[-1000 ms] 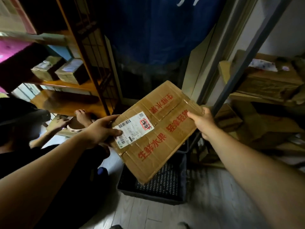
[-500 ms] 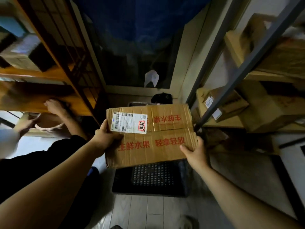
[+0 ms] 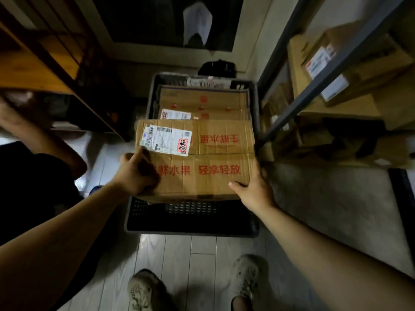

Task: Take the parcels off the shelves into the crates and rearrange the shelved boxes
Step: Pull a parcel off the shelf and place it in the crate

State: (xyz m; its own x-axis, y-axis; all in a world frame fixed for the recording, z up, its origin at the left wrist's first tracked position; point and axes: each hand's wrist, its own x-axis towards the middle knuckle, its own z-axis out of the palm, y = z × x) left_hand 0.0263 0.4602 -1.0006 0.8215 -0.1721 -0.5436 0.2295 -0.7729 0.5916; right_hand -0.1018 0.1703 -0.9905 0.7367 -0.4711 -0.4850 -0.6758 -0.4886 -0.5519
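Note:
A flat cardboard parcel (image 3: 213, 162) with red printed characters and a white shipping label is held level over a dark plastic crate (image 3: 190, 223) on the floor. My left hand (image 3: 137, 173) grips its left near corner. My right hand (image 3: 253, 187) holds its right near corner. Behind it, a second crate (image 3: 152, 95) holds another cardboard box (image 3: 202, 102) with a white label.
A wooden shelf unit (image 3: 45, 70) stands on the left, a grey metal rack (image 3: 318, 75) with cardboard boxes (image 3: 359, 70) on the right. Another person's arm (image 3: 33, 131) reaches under the left shelf. My two shoes (image 3: 190, 286) stand on the pale plank floor.
The parcel has turned from tilted to level and come down over the crate. My view has dropped toward the floor, so the second crate and my shoes now show.

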